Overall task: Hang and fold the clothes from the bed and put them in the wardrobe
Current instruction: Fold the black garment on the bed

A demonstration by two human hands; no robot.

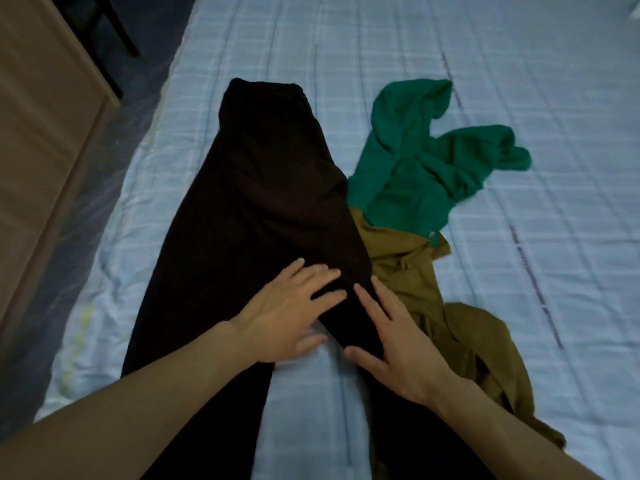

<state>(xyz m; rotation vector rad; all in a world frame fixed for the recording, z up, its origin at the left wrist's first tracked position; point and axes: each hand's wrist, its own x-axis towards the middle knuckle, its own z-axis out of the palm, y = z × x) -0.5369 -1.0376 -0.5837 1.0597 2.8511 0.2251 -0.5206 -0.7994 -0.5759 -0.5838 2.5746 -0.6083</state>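
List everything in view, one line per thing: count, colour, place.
black fabric trousers: one, black, spread flat mid-bed, legs towards the camera
green knit garment: one, green, crumpled right of the trousers, farther end
olive cloth shirt: one, olive-brown, crumpled along the trousers' right edge
checked quilted bed cover: one, pale blue, under all the clothes
light wooden furniture panel: one, beige, left of the bed
left hand: flat on the trousers' crotch
right hand: flat on the right trouser leg
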